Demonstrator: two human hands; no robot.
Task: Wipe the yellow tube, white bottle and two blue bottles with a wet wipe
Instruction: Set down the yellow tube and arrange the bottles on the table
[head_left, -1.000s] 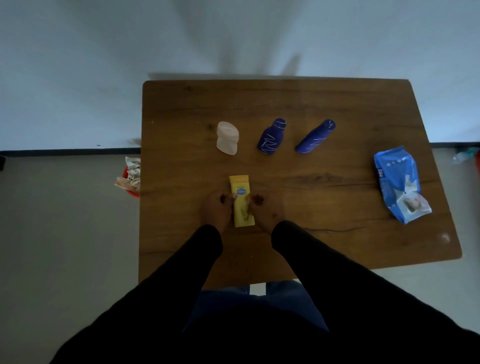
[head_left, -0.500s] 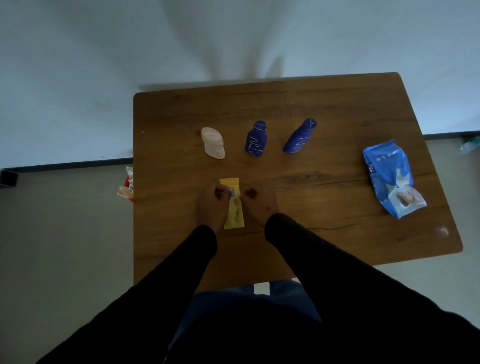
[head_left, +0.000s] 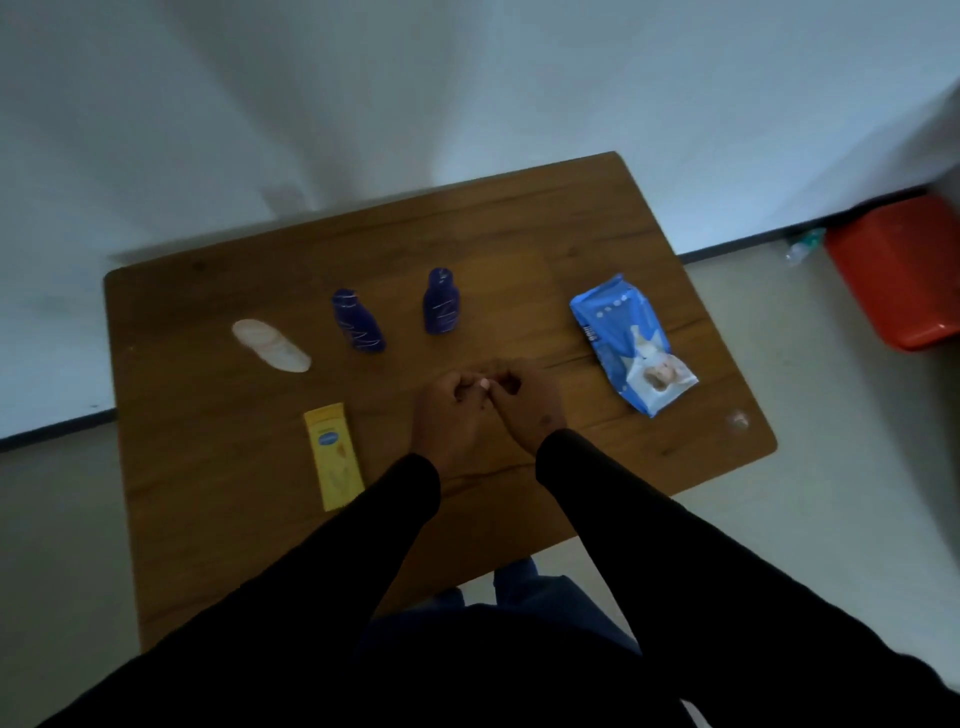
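step: pre-wipe, no wipe visible | left hand (head_left: 451, 410) and right hand (head_left: 524, 402) together mid-surface, fingers curled, contents unclear | yellow tube (head_left: 335, 455) flat left of hands, untouched | next: I reach right for wipe pack (head_left: 628, 343)

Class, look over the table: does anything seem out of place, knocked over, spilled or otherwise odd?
Nothing looks spilled or broken. The wipes pack lies askew near the table's right edge. There is a small pale smudge near the right front corner; what it is cannot be told. The bottles' lean looks like lens distortion.
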